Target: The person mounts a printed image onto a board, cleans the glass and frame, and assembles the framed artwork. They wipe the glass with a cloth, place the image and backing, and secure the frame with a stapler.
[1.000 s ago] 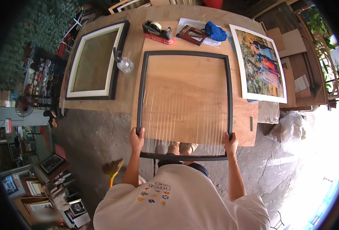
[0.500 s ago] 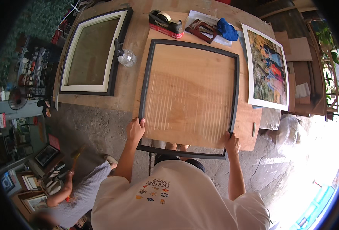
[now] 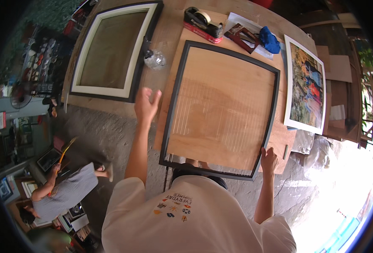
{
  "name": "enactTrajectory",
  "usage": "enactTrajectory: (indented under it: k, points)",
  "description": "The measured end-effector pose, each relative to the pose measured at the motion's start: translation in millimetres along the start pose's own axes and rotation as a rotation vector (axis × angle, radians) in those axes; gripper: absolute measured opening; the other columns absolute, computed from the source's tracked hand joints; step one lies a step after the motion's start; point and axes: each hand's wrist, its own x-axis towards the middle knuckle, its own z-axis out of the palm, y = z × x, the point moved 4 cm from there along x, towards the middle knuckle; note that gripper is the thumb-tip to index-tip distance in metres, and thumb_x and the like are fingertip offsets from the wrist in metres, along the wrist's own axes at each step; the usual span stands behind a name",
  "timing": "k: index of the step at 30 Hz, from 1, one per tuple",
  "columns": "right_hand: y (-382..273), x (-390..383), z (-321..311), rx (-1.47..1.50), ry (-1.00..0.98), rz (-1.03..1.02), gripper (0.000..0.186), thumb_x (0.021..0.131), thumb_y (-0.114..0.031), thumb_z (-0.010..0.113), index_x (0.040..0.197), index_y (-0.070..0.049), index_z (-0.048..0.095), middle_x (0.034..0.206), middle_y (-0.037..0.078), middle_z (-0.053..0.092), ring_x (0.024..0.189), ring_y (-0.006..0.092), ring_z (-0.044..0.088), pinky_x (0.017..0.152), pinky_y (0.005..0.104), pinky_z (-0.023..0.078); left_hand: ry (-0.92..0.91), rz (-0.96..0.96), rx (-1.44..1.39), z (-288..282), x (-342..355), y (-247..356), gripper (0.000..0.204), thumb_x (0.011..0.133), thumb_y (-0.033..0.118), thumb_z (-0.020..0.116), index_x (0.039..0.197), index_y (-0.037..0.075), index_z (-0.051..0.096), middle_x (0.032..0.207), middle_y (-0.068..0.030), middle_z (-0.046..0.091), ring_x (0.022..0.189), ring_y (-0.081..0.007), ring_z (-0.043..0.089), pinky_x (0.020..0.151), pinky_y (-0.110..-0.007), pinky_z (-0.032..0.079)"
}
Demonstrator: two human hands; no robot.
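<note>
A black picture frame (image 3: 275, 103) with a clear, streaky pane lies on a plywood board, its near edge sticking out past the board toward me. My right hand (image 3: 269, 161) grips the frame's right side near the close corner, fingers closed around the edge. Off the frame, my left hand (image 3: 147, 105) is raised to its left with thumb and fingers apart, holding nothing. Beyond that hand sits a clear spray bottle (image 3: 155, 61) with a black trigger head. Left of the bottle lies a second black frame (image 3: 132, 92) with a cream inner border.
A tape dispenser (image 3: 203, 24), a brown frame-like piece (image 3: 242, 38) and a blue cloth (image 3: 269, 40) lie at the table's far side. A colourful white-bordered print (image 3: 306, 84) rests at right. At lower left, another person (image 3: 68, 187) holds a yellow-handled tool.
My left hand has let go of the frame's left side and moved up toward the spray bottle. My right hand stays at the frame. The view has shifted, and the other person has moved.
</note>
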Motion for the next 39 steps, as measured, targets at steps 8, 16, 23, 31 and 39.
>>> enactTrajectory:
  k: [8,16,23,31,39]
  points:
    - [-104,34,-28,0.4,0.002,-0.144,0.027,0.094,-0.033,0.064,0.09,-0.007,0.059,0.078,0.016,0.068,0.078,0.0387,0.067,0.065,0.047,0.052,0.17,0.243,-0.561,58,153,1,0.088,0.081,0.027,0.082,0.147,-0.001,0.031,0.141,-0.0189,0.044,0.124,-0.0308,0.049,0.102,-0.038,0.042]
    - [-86,39,-21,0.463,0.071,-0.007,0.025,0.094,-0.03,0.064,0.087,-0.006,0.059,0.074,0.017,0.067,0.072,0.0376,0.066,0.062,0.0456,0.051,0.003,0.268,-0.526,70,196,-18,0.039,0.086,0.004,0.066,0.125,0.006,0.058,0.116,-0.0046,0.067,0.083,-0.0136,0.067,0.077,-0.029,0.053]
    - [-74,132,-35,0.437,0.256,-0.084,0.025,0.095,-0.029,0.06,0.093,-0.005,0.062,0.082,0.022,0.067,0.08,0.0435,0.065,0.064,0.0507,0.05,-0.894,0.024,-0.171,1,106,130,0.038,0.079,0.005,0.065,0.117,0.011,0.065,0.102,-0.0038,0.072,0.08,-0.0121,0.067,0.071,-0.029,0.052]
    - [-149,365,-73,0.285,0.577,-0.401,0.041,0.09,-0.03,0.066,0.12,-0.005,0.055,0.113,0.02,0.061,0.107,0.0401,0.059,0.089,0.0479,0.049,-1.132,-0.106,-0.394,82,-62,145,0.027,0.074,0.016,0.067,0.1,0.007,0.066,0.091,-0.0055,0.071,0.086,-0.0197,0.068,0.079,-0.032,0.051]
    - [-188,501,-56,0.155,0.452,-0.412,0.077,0.084,-0.037,0.071,0.145,-0.006,0.038,0.136,0.026,0.054,0.125,0.0441,0.051,0.105,0.0479,0.043,-1.13,-0.376,-0.536,89,-112,165,0.017,0.077,0.011,0.067,0.092,0.007,0.06,0.079,-0.0057,0.066,0.077,-0.0203,0.065,0.073,-0.035,0.05]
